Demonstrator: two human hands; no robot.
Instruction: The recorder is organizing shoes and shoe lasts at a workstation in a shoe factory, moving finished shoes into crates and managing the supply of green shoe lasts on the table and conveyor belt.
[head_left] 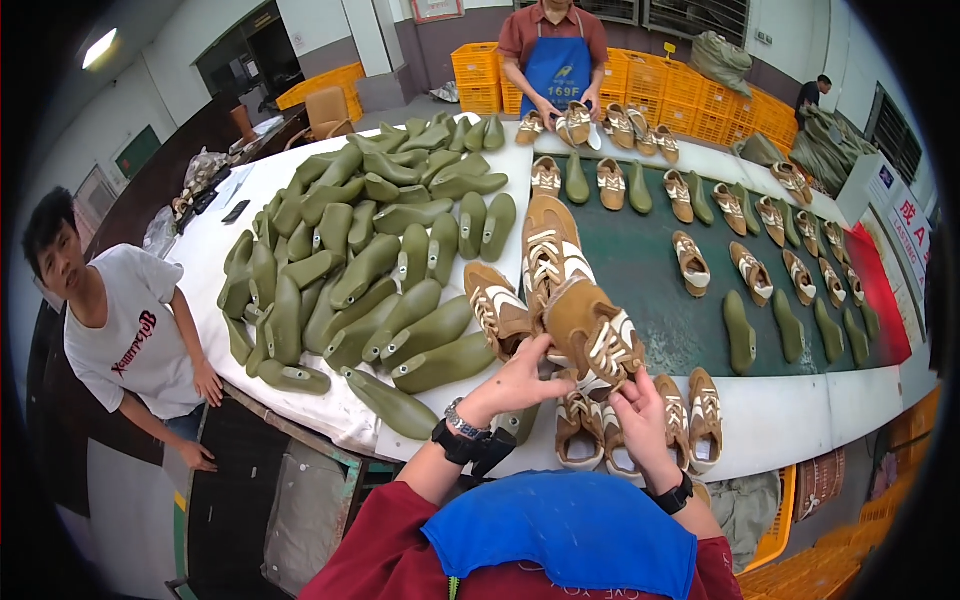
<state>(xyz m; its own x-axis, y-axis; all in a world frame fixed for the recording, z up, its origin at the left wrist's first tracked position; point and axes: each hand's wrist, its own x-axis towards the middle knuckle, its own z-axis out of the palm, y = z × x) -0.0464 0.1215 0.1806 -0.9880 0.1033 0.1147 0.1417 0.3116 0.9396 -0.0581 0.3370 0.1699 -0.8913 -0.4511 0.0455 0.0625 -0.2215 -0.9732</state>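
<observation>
A brown and white sneaker (584,322) is held between my two hands above the near edge of the table. My left hand (522,380) grips it low on its left side, with the fingers partly hidden under it. At its near end, the fingers of my right hand (637,408) pinch the edge. Just behind it are another brown sneaker (548,250) and one more sneaker (494,303) to the left. Below my hands, several similar sneakers (704,415) stand along the white near edge. Green shoe lasts (436,345) lie heaped to my left.
On the right, a green conveyor belt (640,285) carries rows of sneakers and lasts. Across the table, a person in a blue apron (556,70) handles sneakers. Another person in a white T-shirt (140,320) stands at the left edge. Orange crates (690,95) are stacked behind.
</observation>
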